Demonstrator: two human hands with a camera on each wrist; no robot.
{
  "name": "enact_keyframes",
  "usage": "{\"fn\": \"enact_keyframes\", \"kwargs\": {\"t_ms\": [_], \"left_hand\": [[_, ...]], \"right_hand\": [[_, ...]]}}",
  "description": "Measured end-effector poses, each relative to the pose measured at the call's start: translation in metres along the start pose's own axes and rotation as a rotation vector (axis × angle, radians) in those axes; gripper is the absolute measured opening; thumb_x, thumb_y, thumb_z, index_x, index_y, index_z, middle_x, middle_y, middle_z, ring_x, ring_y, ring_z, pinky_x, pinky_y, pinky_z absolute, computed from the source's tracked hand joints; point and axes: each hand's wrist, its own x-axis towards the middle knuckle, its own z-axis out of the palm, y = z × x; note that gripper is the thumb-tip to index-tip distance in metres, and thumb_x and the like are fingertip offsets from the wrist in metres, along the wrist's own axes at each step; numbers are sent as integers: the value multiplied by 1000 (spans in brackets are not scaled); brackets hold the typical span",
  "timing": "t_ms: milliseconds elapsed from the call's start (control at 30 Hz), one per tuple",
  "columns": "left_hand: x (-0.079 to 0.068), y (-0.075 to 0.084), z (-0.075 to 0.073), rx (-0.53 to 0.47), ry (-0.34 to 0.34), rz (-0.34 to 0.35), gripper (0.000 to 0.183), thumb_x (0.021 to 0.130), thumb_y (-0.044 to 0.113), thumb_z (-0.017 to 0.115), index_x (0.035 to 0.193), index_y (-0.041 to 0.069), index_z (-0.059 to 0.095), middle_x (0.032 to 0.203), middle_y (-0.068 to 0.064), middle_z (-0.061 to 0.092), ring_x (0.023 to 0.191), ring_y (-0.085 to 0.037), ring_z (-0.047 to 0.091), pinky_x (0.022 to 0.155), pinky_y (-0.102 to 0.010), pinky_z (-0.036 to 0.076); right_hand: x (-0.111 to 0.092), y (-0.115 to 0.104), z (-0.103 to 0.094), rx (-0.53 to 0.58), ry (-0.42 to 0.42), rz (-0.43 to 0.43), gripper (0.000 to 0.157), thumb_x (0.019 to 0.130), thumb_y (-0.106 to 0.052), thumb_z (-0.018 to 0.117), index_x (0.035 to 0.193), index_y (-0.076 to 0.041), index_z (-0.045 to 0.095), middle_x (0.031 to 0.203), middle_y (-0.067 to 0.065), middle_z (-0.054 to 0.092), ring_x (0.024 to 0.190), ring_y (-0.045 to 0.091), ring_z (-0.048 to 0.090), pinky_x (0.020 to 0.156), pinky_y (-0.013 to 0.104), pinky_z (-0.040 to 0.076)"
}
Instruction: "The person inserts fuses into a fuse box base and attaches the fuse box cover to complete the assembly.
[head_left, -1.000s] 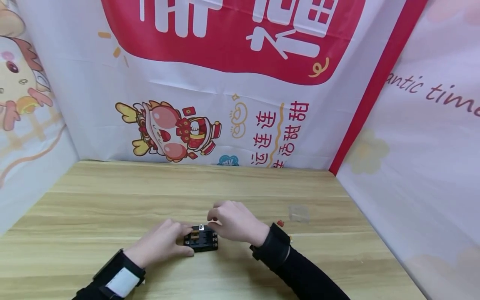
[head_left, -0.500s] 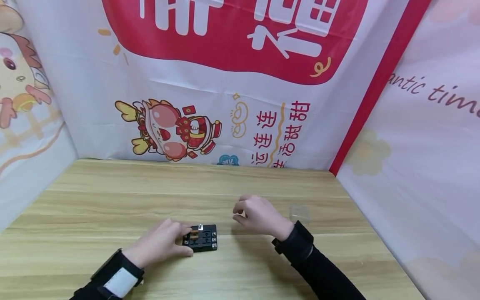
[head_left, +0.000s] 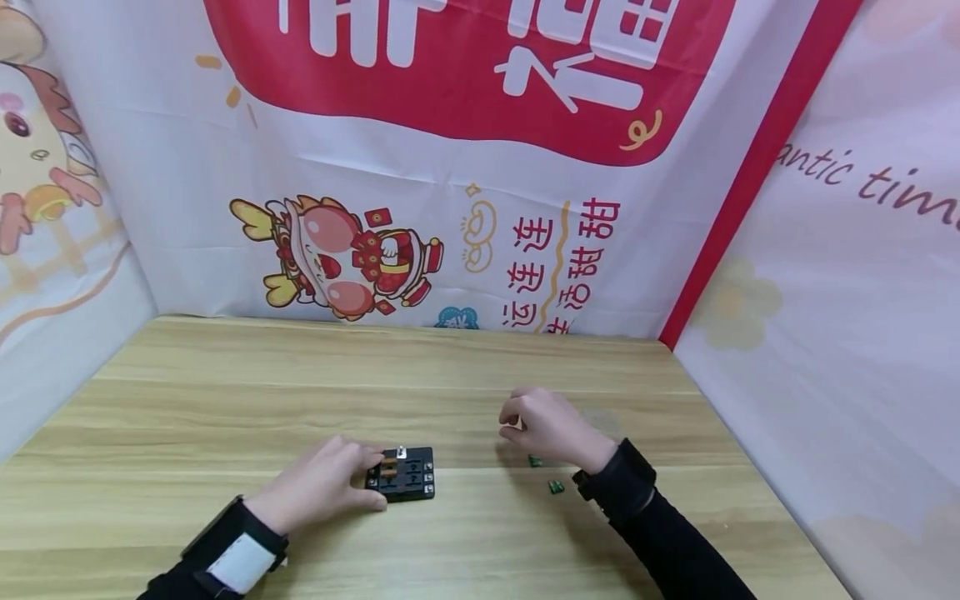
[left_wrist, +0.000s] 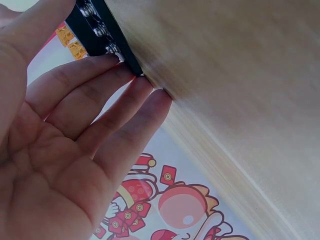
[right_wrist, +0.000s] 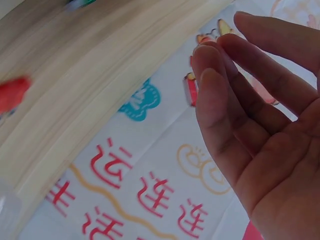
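A black fuse block [head_left: 417,477] lies flat on the table in the head view, with orange blade fuses [head_left: 389,467] seated along its left part. My left hand [head_left: 322,485] holds the block by its left end, thumb at the near side and fingers at the far side. In the left wrist view the fingertips touch the edge of the block [left_wrist: 120,37], beside its metal screws. My right hand [head_left: 553,429] hovers over the table to the right, fingers loosely bent, nothing seen between them [right_wrist: 260,105]. Two small green blade fuses [head_left: 556,487] [head_left: 535,461] lie just below it.
A red blade fuse [right_wrist: 14,94], blurred, lies on the table in the right wrist view. Part of a clear plastic piece [head_left: 604,419] shows behind my right hand. Printed cloth [head_left: 480,167] hangs along the table's [head_left: 225,358] back and sides.
My right hand has moved from the fuse block to the right, bringing the green fuses into view and covering the red one in the head view. My left hand stays on the block.
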Motion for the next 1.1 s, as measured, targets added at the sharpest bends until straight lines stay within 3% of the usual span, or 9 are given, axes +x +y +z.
{"fn": "enact_keyframes", "kwargs": {"t_ms": [133,367,567,700,867,1100], "left_hand": [[-1,0,0,8,4,5,59,75,38,83,118,-1,69,119,-16,67,107,-29,63,87,-47,49],[-1,1,0,21,9,3,60,75,39,83,118,-1,69,120,-15,66,105,-27,64,85,-45,50],[0,2,0,12,4,8,58,76,41,82,117,1,70,119,-14,67,102,-23,64,81,-41,51],[-1,2,0,9,1,6,58,77,43,81,117,2,71,119,-13,67,102,-20,64,79,-38,50],[0,3,1,7,2,1,58,77,43,81,117,1,70,120,-13,67,102,-22,64,81,-40,51],[0,1,2,13,-2,-9,57,77,43,81,117,3,71,121,-10,67,98,-16,63,78,-38,50]], "right_hand": [[-8,13,-4,9,-54,48,6,84,-10,77,82,-12,71,76,-7,60,68,7,54,62,25,46],[-19,28,-17,-38,-133,203,17,80,-13,83,71,-13,67,64,-9,55,57,6,49,55,27,44],[-23,30,-23,-90,-179,316,24,73,-15,87,66,-14,64,63,-7,55,58,11,50,55,30,45],[-24,29,-24,-104,-213,380,31,69,-13,89,60,-14,59,59,-7,48,55,12,45,51,30,39],[-26,31,-22,-114,-227,410,35,68,-12,89,57,-12,56,56,-6,41,52,11,38,49,29,32],[-27,33,-22,-114,-254,409,34,69,-13,89,60,-14,56,61,-4,50,55,13,46,52,32,40]]}}
